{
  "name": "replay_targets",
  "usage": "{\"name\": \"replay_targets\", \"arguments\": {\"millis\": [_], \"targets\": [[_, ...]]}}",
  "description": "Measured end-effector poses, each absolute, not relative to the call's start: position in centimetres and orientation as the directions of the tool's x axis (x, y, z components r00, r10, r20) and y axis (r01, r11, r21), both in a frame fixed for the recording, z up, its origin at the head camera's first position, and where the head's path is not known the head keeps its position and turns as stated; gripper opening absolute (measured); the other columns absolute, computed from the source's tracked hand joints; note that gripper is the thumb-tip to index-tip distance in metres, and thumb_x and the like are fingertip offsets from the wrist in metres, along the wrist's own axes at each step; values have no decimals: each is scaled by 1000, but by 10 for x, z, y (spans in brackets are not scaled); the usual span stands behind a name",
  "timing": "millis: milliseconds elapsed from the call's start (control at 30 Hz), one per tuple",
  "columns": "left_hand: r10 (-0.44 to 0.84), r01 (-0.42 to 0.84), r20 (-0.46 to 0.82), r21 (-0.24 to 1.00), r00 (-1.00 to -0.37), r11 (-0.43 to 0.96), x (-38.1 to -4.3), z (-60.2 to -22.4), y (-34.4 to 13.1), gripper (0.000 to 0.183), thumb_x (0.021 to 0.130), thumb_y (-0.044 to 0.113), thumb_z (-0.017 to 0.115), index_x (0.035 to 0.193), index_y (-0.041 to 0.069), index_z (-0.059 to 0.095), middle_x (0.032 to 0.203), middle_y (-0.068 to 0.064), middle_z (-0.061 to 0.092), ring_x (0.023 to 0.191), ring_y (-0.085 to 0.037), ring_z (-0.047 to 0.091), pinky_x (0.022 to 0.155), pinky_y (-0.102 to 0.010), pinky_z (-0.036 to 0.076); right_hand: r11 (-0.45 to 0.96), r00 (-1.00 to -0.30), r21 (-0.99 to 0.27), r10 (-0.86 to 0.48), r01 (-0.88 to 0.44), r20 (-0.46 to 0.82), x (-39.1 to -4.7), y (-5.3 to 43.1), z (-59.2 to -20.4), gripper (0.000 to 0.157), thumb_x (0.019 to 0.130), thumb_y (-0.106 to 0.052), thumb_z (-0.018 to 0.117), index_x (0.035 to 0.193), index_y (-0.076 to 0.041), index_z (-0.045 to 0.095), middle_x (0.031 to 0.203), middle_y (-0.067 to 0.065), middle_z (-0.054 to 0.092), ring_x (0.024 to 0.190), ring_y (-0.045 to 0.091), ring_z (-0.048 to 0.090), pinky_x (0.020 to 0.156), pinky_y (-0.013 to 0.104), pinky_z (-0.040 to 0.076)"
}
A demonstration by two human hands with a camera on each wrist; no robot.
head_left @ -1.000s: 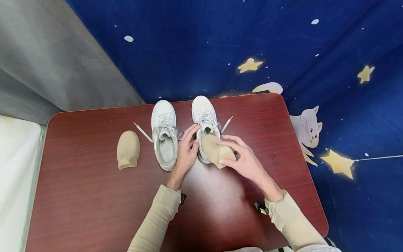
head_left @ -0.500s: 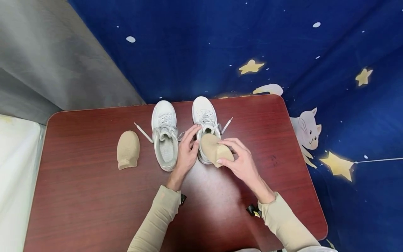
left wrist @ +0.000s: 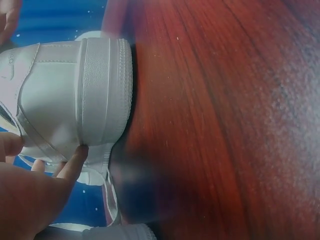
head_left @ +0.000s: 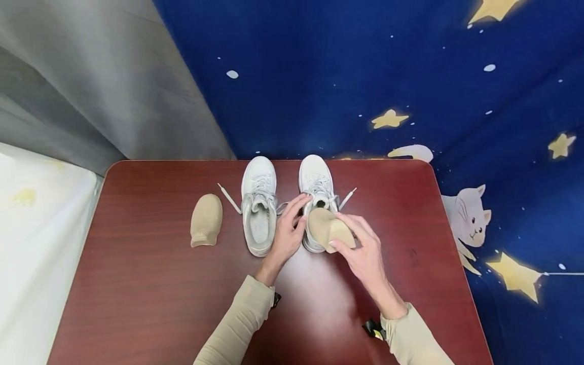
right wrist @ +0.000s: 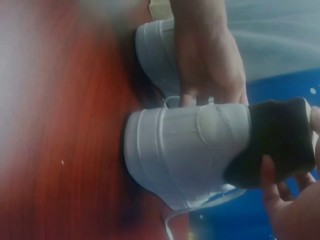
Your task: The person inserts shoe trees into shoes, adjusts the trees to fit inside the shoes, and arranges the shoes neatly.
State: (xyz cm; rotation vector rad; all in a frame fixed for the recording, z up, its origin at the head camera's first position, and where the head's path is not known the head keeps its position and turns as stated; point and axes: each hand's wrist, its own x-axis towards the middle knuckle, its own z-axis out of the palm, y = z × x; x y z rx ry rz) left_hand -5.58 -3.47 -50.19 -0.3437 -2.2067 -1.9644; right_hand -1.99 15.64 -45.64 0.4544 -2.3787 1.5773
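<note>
A beige foam shoe insert stands tilted over the opening of the right-hand white sneaker, its front end at the collar. My right hand pinches its back part between thumb and fingers, bending it. In the right wrist view the insert looks dark above the heel. My left hand rests against the left side of that sneaker, fingers nearly straight. In the left wrist view its fingers touch the sneaker's outer wall. How deep the insert's tip reaches is hidden.
The other white sneaker stands left of my left hand, toe to the back edge. A second beige insert lies further left on the reddish-brown table. Loose lace ends lie beside the sneakers. A blue star-patterned curtain hangs behind.
The head view has shifted, so everything sits lower and further right. My right hand has turned slightly and bent the insert's back end more. The left hand stays against the sneaker.
</note>
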Motion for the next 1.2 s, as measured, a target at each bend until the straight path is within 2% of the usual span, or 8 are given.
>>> {"name": "replay_targets", "arguments": {"millis": [100, 167, 400, 533, 833, 1000, 1200], "targets": [[55, 295, 290, 948, -955, 118, -55, -501, -35, 46, 90, -20, 51, 133, -6, 57, 141, -31, 47, 129, -40, 49, 90, -51, 53, 299, -892, -840, -149, -453, 428, -17, 153, -443, 57, 68, 20, 78, 122, 9, 65, 116, 23, 64, 106, 19, 60, 90, 18, 46], [53, 301, 297, 946, -953, 120, -54, -500, -35, 46, 89, -21, 51, 133, -7, 57, 140, -31, 47, 128, -41, 50, 89, -52, 53, 278, -878, -834, -198, -477, 436, -15, 154, -435, 57, 67, 23, 76, 122, 12, 64, 118, 26, 62, 109, 19, 60, 92, 17, 46], [43, 305, 302, 943, -952, 135, -51, -502, -37, 46, 89, -21, 51, 133, -6, 57, 140, -31, 48, 129, -41, 49, 89, -50, 53, 336, -852, -800, -364, -497, 377, -17, 162, -427, 73, 64, 11, 85, 132, 7, 58, 128, 22, 56, 116, 20, 54, 98, 14, 38], [32, 305, 304, 941, -952, 148, -50, -517, -36, 47, 91, -19, 51, 135, -2, 58, 142, -26, 48, 130, -37, 49, 88, -47, 55, 357, -864, -806, -370, -472, 342, -17, 164, -431, 72, 67, 7, 86, 133, 4, 59, 132, 20, 55, 118, 22, 53, 99, 14, 37], [49, 255, 250, 953, -967, 164, -43, -534, -32, 49, 96, -9, 53, 139, 14, 58, 147, -12, 48, 134, -26, 47, 92, -48, 53, 394, -860, -786, -394, -476, 324, -16, 180, -463, 79, 71, 3, 85, 143, -5, 53, 142, 13, 48, 127, 15, 48, 103, 13, 33], [59, 230, 223, 960, -973, 160, -38, -534, -33, 49, 96, -9, 53, 139, 14, 58, 147, -11, 48, 135, -22, 46, 94, -42, 53, 376, -856, -790, -393, -484, 337, -13, 180, -466, 77, 73, -1, 85, 143, -7, 53, 143, 13, 48, 128, 16, 48, 104, 15, 34], [55, 267, 261, 949, -964, 167, -48, -534, -33, 48, 96, -9, 53, 138, 12, 58, 147, -12, 48, 134, -24, 47, 94, -35, 53, 403, -861, -778, -382, -482, 335, -21, 175, -458, 77, 71, 4, 85, 142, -6, 55, 142, 16, 49, 126, 18, 49, 103, 13, 34]]}}
